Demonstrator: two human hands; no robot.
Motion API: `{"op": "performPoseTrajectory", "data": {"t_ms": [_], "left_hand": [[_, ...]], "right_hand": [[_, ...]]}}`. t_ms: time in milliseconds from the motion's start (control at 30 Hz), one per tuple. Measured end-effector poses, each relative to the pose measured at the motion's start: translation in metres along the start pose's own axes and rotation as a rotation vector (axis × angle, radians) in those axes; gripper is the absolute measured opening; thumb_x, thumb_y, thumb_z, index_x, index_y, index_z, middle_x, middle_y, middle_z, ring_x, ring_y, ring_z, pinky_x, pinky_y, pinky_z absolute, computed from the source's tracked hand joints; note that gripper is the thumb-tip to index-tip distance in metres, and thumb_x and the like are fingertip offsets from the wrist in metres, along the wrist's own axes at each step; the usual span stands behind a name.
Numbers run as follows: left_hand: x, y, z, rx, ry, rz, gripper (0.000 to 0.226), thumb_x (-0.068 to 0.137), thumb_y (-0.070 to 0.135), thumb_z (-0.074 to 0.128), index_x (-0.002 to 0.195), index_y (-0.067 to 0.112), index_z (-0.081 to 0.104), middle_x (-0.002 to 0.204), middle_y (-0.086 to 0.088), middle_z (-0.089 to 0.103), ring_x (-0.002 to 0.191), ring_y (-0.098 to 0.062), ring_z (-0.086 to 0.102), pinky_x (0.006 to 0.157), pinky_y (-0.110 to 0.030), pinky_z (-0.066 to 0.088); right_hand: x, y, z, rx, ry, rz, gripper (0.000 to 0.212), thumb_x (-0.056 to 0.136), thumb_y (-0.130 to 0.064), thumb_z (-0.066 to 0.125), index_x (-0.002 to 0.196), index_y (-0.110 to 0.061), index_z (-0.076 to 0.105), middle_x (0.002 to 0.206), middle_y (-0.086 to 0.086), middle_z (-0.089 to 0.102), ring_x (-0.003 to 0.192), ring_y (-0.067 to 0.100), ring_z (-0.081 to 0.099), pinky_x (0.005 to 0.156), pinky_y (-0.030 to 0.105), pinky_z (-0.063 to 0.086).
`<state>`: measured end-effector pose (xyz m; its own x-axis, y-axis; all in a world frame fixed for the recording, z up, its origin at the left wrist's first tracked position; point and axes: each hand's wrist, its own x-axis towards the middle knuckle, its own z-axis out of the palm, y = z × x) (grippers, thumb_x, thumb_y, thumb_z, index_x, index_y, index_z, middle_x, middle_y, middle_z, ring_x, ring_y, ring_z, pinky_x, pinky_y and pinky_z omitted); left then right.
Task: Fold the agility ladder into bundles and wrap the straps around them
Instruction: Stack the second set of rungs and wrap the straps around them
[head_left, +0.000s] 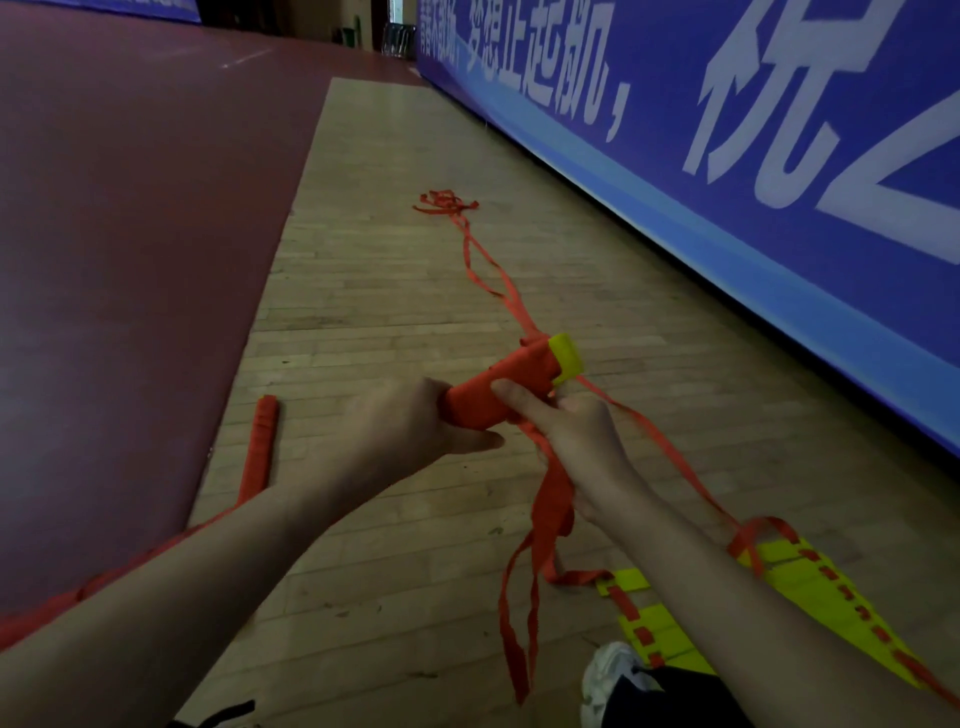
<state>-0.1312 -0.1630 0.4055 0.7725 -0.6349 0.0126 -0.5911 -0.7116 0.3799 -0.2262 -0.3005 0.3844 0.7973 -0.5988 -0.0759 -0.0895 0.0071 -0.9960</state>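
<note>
Left hand (410, 421): clenched round the near end of the bundle (509, 384), holding it up off the wooden floor (389, 312).
Right hand (571, 441): on the bundle's near side, forefinger laid straight along the red wrap, the other fingers appearing to grasp a bunch of strap (550, 504) that hangs below the palm.
Bundle: between the two hands, mostly covered in red turns; a yellow tip shows at its far end.
Strap run: one length trails away beyond the bundle to a loose tangle (447, 201) well off near the blue banner (727, 156); other lengths drop below and to the right of it.
Rungs (810, 587): yellow, flat on the floor, below and right of the bundle, tied to it by strap, not yet folded.
Wrapped roll (261, 447): on the floor left of the bundle, apparently a finished one.
Step, as I judge it: winding strap onto the held bundle.
Risk, slack: if the grasp on the strap eases, the turns could loosen and slide off the yellow tip.
Risk, snag: the far tangle may knot when pulled and jerk the bundle from the left hand.
Risk, drag: a hard pull could haul the flat rungs askew or catch them on the shoe (613, 670) beside them.
</note>
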Motion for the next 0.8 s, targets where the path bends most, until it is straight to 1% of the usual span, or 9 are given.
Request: {"op": "performPoseTrajectory", "data": {"t_ms": [67,167,267,400,500,600,667,733,800], "left_hand": [[-0.002,0.002,0.004,0.160,0.068,0.040,0.060,0.069,0.078,0.058,0.103,0.030,0.064,0.085,0.006,0.063,0.081,-0.017,0.063,0.068,-0.030,0.051],[-0.007,0.009,0.008,0.254,0.118,0.111,0.056,0.079,0.070,0.054,0.114,0.026,0.059,0.094,0.003,0.055,0.088,-0.019,0.060,0.069,-0.029,0.042],[-0.009,0.011,0.012,0.256,0.134,0.138,0.056,0.083,0.066,0.054,0.119,0.023,0.056,0.105,0.000,0.058,0.091,-0.020,0.060,0.073,-0.031,0.044],[-0.010,0.014,0.017,0.265,0.131,0.167,0.060,0.080,0.069,0.055,0.115,0.020,0.056,0.102,0.000,0.061,0.087,-0.019,0.061,0.075,-0.032,0.050],[-0.012,0.008,0.013,0.093,0.026,0.167,0.054,0.078,0.066,0.060,0.105,0.019,0.061,0.088,0.003,0.062,0.079,-0.015,0.061,0.071,-0.030,0.051],[-0.013,0.008,0.012,-0.205,-0.032,0.146,0.041,0.079,0.054,0.068,0.101,0.019,0.063,0.077,0.004,0.064,0.071,-0.012,0.061,0.065,-0.028,0.049],[-0.014,0.014,0.014,-0.192,0.018,0.141,0.037,0.080,0.053,0.067,0.099,0.022,0.062,0.074,0.007,0.061,0.068,-0.010,0.059,0.062,-0.025,0.048],[-0.012,0.018,0.016,-0.061,0.084,0.136,0.044,0.081,0.058,0.063,0.105,0.020,0.060,0.084,0.004,0.062,0.076,-0.015,0.060,0.070,-0.031,0.051],[-0.009,0.018,0.017,0.081,0.139,0.146,0.051,0.082,0.061,0.060,0.111,0.019,0.058,0.097,-0.001,0.062,0.083,-0.020,0.061,0.073,-0.035,0.052]], "right_hand": [[-0.003,0.001,0.006,-0.004,0.055,0.026,0.049,0.060,-0.055,0.082,0.078,-0.010,0.075,0.060,-0.003,0.069,0.058,0.008,0.061,0.064,0.029,0.046],[-0.005,-0.002,0.008,0.020,0.092,0.112,0.046,0.066,-0.053,0.080,0.077,-0.009,0.070,0.038,-0.014,0.049,0.040,0.001,0.045,0.052,0.023,0.032],[-0.005,-0.005,0.007,0.091,0.079,0.205,0.040,0.067,-0.051,0.081,0.071,-0.016,0.061,0.036,-0.015,0.046,0.045,0.003,0.045,0.049,0.021,0.031],[-0.004,-0.006,0.001,0.174,0.014,0.304,0.035,0.067,-0.046,0.082,0.075,-0.021,0.059,0.038,-0.016,0.047,0.049,0.002,0.044,0.043,0.018,0.032],[-0.004,-0.007,-0.002,0.214,-0.031,0.315,0.033,0.072,-0.038,0.081,0.068,-0.021,0.052,0.037,-0.014,0.044,0.032,0.000,0.043,0.037,0.014,0.030],[-0.003,-0.012,-0.004,0.260,-0.069,0.259,0.033,0.075,-0.031,0.079,0.066,-0.016,0.051,0.040,-0.008,0.033,0.030,0.003,0.031,0.033,0.017,0.022],[-0.003,-0.017,-0.005,0.210,-0.045,0.191,0.029,0.076,-0.030,0.078,0.068,-0.015,0.055,0.038,-0.009,0.038,0.030,0.003,0.036,0.033,0.017,0.026],[-0.002,-0.018,-0.006,0.101,0.009,0.125,0.027,0.076,-0.034,0.079,0.072,-0.013,0.061,0.041,-0.012,0.050,0.038,0.000,0.049,0.040,0.014,0.035],[-0.001,-0.017,-0.008,0.095,0.037,0.083,0.028,0.077,-0.032,0.078,0.086,-0.011,0.062,0.050,-0.013,0.059,0.043,-0.002,0.054,0.043,0.012,0.038]]}}
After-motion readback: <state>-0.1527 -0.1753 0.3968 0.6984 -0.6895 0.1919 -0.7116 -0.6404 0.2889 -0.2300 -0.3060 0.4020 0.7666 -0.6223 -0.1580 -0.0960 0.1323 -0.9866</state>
